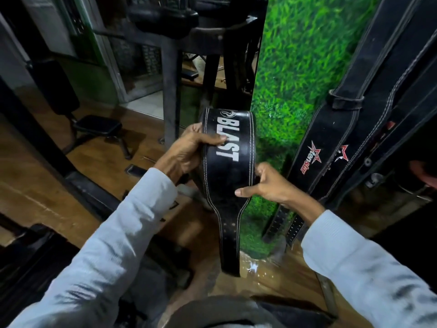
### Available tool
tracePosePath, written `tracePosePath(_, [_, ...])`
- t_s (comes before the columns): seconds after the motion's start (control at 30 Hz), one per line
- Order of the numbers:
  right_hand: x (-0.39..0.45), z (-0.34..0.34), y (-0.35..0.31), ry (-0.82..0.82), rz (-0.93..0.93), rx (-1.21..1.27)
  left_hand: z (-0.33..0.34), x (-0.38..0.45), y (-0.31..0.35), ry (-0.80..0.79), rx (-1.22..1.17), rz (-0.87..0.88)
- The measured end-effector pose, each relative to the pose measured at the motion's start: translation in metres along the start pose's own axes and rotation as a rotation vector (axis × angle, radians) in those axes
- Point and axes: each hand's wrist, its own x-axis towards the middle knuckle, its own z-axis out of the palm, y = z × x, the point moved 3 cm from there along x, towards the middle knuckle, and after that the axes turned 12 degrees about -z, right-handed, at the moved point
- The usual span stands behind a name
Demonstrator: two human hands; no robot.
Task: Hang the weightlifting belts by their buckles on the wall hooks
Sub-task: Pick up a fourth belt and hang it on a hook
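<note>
The belt (227, 166) runs roughly vertical, its wide end up and its narrow punched tail hanging toward the floor (47, 185). The left hand (189, 150) and right hand (272, 183) clasp its edges, fingers closed. Two more belts (350, 129) hang just right on the grass wall (295, 67).

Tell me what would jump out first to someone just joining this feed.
The black BLAST belt at centre, gripped by the left hand on its left edge and the right hand on its right edge, its punched tail hanging down. At right, tenstar belts hang against the bright green grass wall.
</note>
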Motion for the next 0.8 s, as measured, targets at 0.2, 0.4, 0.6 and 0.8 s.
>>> tracePosePath(0.2, [0.006,-0.014,-0.04,0.067,-0.01,0.478,-0.009,-0.012,-0.03,-0.046,0.109,0.06])
tracePosePath(0.4, [0.051,-0.034,-0.067,0.225,-0.014,0.738,-0.009,-0.025,-0.054,-0.041,0.34,0.032])
tracePosePath(0.6, [0.041,-0.019,-0.029,0.277,-0.042,0.631,-0.003,-0.03,-0.019,-0.23,0.12,0.005])
tracePosePath(0.8, [0.013,0.023,0.022,0.141,-0.023,0.038,0.028,-0.007,0.044,-0.281,-0.088,0.045])
